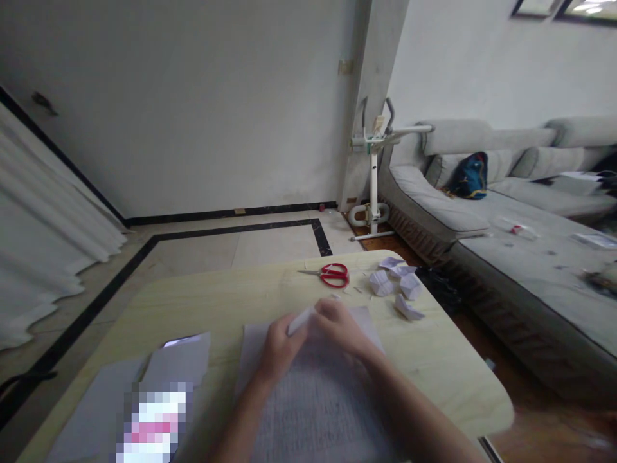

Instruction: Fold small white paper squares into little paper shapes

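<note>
A small piece of white paper (pixel 301 320), seemingly folded, is held between my two hands over a large printed sheet (pixel 318 405). My left hand (pixel 281 344) is closed on its left side. Fingers of my right hand (pixel 337 325) are closed at its right end, partly hiding it. Beyond the hands lie scissors (pixel 334 275) with red handles, their blades pointing left. Several folded paper pieces (pixel 382 283) sit in a loose group at the far right of the table, with small paper scraps near them.
On the left of the pale wooden table (pixel 231 296) lie white paper sheets (pixel 178 360) and a lit, pixelated screen (pixel 154 424). A grey sofa (pixel 520 257) and a white exercise machine (pixel 373 180) stand beyond the right side. A white curtain (pixel 48 238) hangs at left.
</note>
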Motion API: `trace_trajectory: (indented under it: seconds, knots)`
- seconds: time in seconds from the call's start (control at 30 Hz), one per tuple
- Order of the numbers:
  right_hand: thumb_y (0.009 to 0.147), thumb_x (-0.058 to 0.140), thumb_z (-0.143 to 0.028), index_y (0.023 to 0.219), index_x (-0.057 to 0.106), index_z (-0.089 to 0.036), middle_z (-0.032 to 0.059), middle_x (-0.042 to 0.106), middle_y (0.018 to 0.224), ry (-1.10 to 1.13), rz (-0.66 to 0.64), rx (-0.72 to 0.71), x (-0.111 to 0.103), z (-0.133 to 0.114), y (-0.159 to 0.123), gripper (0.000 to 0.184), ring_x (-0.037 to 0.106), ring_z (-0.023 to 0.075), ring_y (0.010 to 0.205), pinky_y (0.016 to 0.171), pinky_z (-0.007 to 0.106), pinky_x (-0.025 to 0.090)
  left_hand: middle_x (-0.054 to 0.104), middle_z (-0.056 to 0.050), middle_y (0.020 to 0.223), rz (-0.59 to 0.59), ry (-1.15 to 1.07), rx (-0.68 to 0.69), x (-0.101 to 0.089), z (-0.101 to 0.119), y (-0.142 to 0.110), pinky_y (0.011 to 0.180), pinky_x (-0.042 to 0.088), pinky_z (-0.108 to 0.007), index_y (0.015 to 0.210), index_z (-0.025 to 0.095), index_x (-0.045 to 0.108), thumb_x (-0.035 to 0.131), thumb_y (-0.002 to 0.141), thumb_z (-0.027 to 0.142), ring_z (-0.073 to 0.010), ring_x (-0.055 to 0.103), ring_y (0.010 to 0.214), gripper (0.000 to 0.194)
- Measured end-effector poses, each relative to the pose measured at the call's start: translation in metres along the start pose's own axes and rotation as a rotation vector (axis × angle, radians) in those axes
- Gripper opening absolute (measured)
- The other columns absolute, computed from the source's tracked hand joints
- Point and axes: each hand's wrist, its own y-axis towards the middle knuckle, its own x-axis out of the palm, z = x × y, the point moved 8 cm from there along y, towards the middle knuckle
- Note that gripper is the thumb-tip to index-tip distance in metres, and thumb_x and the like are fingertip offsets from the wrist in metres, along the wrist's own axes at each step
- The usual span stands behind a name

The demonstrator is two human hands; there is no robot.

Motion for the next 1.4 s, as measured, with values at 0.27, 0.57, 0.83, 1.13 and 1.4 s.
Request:
trace_trajectory:
  seconds: [0.27,0.57,0.83,1.13,1.4]
  knots:
    - [0.082,0.05,-0.024,0.067,0.05,-0.016,-0.0027,0.048,0.066,0.078,-0.117,-0.022,0.004,-0.005,-0.005,0.017,0.045,0.0112,0.062,0.055,0.021,0.036,0.064,-0.003,0.07,-0.007,-0.145,-0.079,0.0,-0.006,-0.004,0.055,0.047,-0.023,0.086,0.011,0.067,0.066,0.07,0.037,-0.0173,0.06,0.063,0.03]
    - [0.083,0.049,-0.033,0.061,0.05,-0.017,-0.0029,0.045,0.058,0.153,-0.201,0.037,0.01,-0.006,-0.008,0.026,0.042,0.0112,0.054,0.05,0.022,0.034,0.07,-0.008,0.088,0.054,-0.122,-0.165,-0.01,-0.009,-0.008,0.065,0.048,-0.025,0.095,0.012,0.068,0.071,0.061,0.033,-0.0229,0.063,0.079,0.041]
    - [0.083,0.051,-0.04,0.06,0.048,-0.018,-0.0031,0.043,0.056,0.208,-0.167,0.044,0.007,-0.005,-0.008,0.032,0.039,0.0108,0.053,0.048,0.021,0.032,0.07,-0.005,0.08,-0.095,-0.16,-0.09,0.002,0.005,-0.007,0.061,0.046,-0.023,0.091,0.013,0.07,0.064,0.073,0.039,-0.0189,0.062,0.072,0.032]
    - [0.084,0.049,-0.041,0.061,0.05,-0.018,-0.0024,0.046,0.058,0.178,-0.152,0.051,0.008,-0.006,-0.009,0.032,0.042,0.0116,0.054,0.048,0.022,0.033,0.066,-0.002,0.069,-0.094,-0.23,-0.135,0.002,0.004,-0.006,0.053,0.044,-0.022,0.084,0.012,0.07,0.065,0.071,0.039,-0.0154,0.058,0.06,0.03]
    - [0.082,0.047,-0.033,0.054,0.044,-0.018,-0.0039,0.037,0.053,0.139,-0.142,0.06,0.007,-0.005,-0.008,0.032,0.034,0.0099,0.05,0.046,0.022,0.028,0.071,-0.005,0.081,-0.073,-0.261,-0.178,0.001,0.003,-0.008,0.064,0.048,-0.026,0.088,0.013,0.071,0.065,0.068,0.035,-0.0205,0.063,0.074,0.03]
